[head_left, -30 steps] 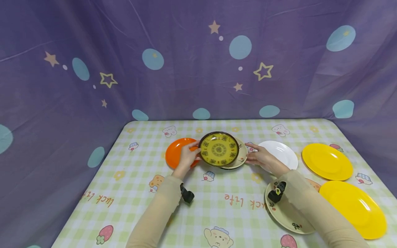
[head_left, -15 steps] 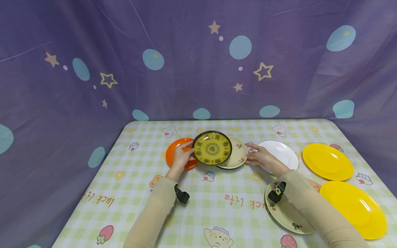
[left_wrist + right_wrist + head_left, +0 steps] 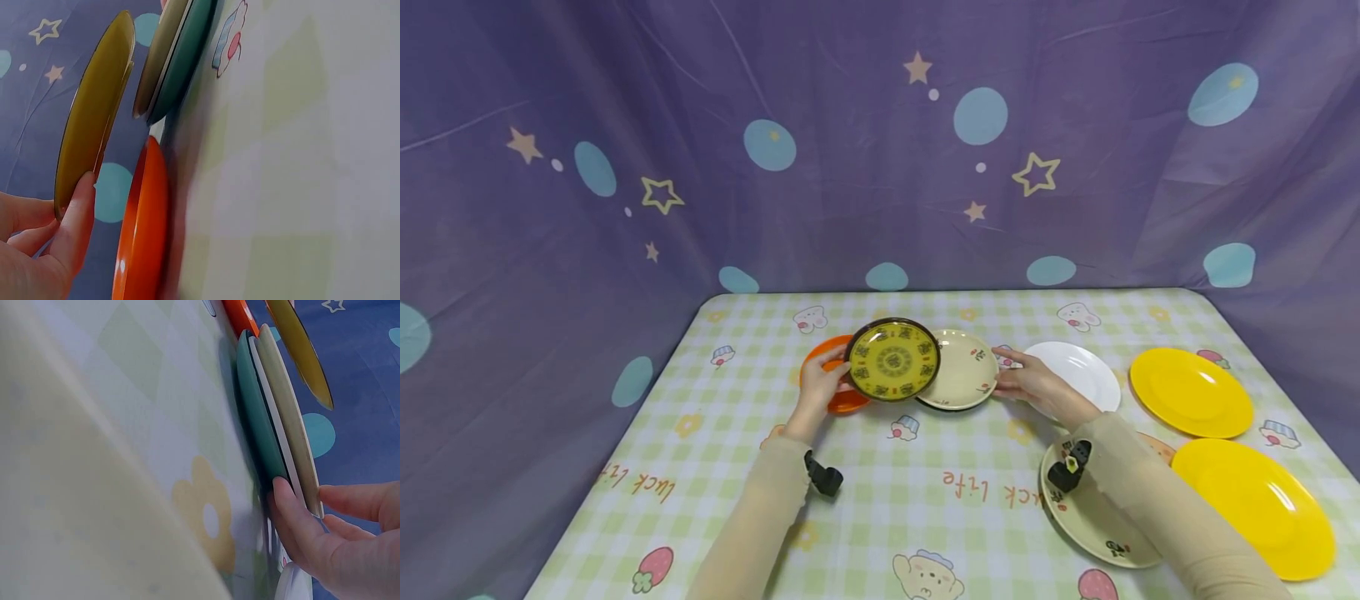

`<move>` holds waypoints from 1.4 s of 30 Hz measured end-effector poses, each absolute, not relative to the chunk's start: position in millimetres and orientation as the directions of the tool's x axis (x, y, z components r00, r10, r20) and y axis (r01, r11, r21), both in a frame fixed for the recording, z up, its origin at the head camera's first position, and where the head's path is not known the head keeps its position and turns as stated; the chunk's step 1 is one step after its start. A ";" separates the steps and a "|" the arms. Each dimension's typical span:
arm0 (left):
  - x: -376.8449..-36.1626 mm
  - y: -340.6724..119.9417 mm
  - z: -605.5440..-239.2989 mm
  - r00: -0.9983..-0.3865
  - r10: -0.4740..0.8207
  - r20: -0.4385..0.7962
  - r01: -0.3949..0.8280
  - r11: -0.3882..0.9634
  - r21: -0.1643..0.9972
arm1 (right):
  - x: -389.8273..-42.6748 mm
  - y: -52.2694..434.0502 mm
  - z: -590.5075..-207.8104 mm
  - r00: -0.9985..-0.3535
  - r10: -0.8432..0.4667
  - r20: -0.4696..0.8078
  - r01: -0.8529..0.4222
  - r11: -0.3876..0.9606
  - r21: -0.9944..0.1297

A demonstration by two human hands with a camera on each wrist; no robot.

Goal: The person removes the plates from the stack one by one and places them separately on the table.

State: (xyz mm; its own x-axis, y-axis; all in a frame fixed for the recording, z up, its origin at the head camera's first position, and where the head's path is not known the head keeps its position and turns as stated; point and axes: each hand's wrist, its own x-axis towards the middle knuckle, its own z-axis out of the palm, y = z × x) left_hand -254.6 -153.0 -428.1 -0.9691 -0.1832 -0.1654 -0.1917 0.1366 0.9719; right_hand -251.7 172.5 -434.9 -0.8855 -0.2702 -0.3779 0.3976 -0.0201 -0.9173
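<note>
Purple cloth with stars and blue dots hangs behind a table [image 3: 700,467] covered with a green checked cloth. At the far middle, the left hand [image 3: 820,387] pinches the left edge of a yellow patterned plate [image 3: 892,360] with a dark rim and holds it lifted and tilted, above an orange plate [image 3: 833,402] and over the left part of a small stack. On top of that stack is a cream plate [image 3: 964,379]; the right wrist view shows a teal plate [image 3: 256,419] at the bottom. The right hand [image 3: 1037,385] touches the stack's right edge with almost straight fingers [image 3: 294,519]. Further right lie a white plate [image 3: 1086,371], two yellow plates [image 3: 1191,392] and a cream printed plate [image 3: 1090,525], which is near the right sleeve.
</note>
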 end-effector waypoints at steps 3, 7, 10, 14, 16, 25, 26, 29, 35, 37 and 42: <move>-253.7 -159.3 -427.4 -0.969 -0.191 -0.160 -0.191 0.159 0.969 | -252.0 172.9 -435.0 -0.885 -0.269 -0.381 0.397 -0.006 -0.918; -252.2 -167.7 -426.3 -0.966 -0.198 -0.168 -0.199 0.149 0.968 | -252.7 173.4 -435.2 -0.885 -0.258 -0.387 0.401 -0.001 -0.916; -250.5 -174.3 -425.3 -0.965 -0.199 -0.173 -0.199 0.121 0.972 | -253.1 173.5 -435.8 -0.886 -0.255 -0.387 0.402 -0.006 -0.916; -247.9 -184.2 -423.6 -0.965 -0.201 -0.167 -0.187 0.088 0.978 | -252.9 173.0 -436.2 -0.885 -0.258 -0.387 0.403 -0.010 -0.915; -246.9 -189.3 -423.3 -0.965 -0.207 -0.163 -0.184 0.087 0.979 | -252.8 172.8 -436.2 -0.885 -0.256 -0.390 0.405 -0.008 -0.914; -244.0 -212.1 -422.4 -0.949 -0.277 -0.153 -0.184 0.090 0.979 | -253.0 171.9 -435.6 -0.884 -0.252 -0.394 0.408 -0.003 -0.913; -243.1 -214.2 -421.5 -0.948 -0.279 -0.154 -0.186 0.090 0.978 | -252.9 171.9 -435.6 -0.885 -0.248 -0.395 0.408 -0.002 -0.913; -240.4 -220.7 -418.4 -0.947 -0.284 -0.149 -0.181 0.090 0.979 | -253.0 172.4 -435.3 -0.885 -0.245 -0.395 0.406 0.004 -0.914; -238.5 -231.5 -418.8 -0.941 -0.315 -0.126 -0.163 0.094 0.982 | -253.4 173.6 -435.7 -0.889 -0.254 -0.380 0.393 -0.001 -0.920; -237.8 -235.2 -419.8 -0.938 -0.327 -0.119 -0.159 0.097 0.983 | -253.5 173.5 -436.3 -0.890 -0.256 -0.378 0.392 -0.003 -0.920; -235.9 -245.3 -421.0 -0.928 -0.361 -0.096 -0.133 0.080 0.988 | -253.8 173.4 -436.8 -0.887 -0.250 -0.387 0.402 -0.010 -0.916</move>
State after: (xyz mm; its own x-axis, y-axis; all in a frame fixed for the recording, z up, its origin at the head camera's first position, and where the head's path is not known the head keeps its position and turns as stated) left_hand -235.9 -245.3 -421.0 -0.9276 -0.3612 -0.0957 -0.1331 0.0800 0.9879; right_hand -253.8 173.4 -436.8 -0.8874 -0.2502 -0.3871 0.4022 -0.0099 -0.9155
